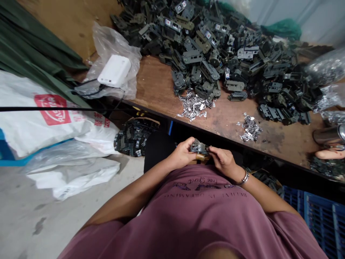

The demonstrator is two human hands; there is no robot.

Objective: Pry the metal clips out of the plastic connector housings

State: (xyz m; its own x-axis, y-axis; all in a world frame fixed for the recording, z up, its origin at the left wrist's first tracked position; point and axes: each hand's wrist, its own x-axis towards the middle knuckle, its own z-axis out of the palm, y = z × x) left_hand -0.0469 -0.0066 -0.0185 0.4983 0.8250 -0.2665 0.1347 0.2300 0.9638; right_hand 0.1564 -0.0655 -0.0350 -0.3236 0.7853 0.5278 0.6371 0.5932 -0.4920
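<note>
My left hand (181,155) grips a small dark grey metal bracket-like part (198,146) with a slotted, shiny face, held above my lap in front of the table edge. A yellowish-brown wrapping (200,157) shows at the thumb's end, just under the part. From the other side, my right hand (224,160) reaches in with its fingers drawn together, fingertips at the right end of the part. Whether a small piece sits between those fingertips is hidden. Two small piles of shiny metal clips, the larger pile (194,105) and the smaller pile (251,127), lie on the table nearby.
A big heap of similar grey parts (205,46) covers the back of the wooden table (153,81). On its left lies a white device (114,71) on clear plastic. Another person's hand (330,154) is beside a metal cup (327,136). Blue crates (323,212) stand low right.
</note>
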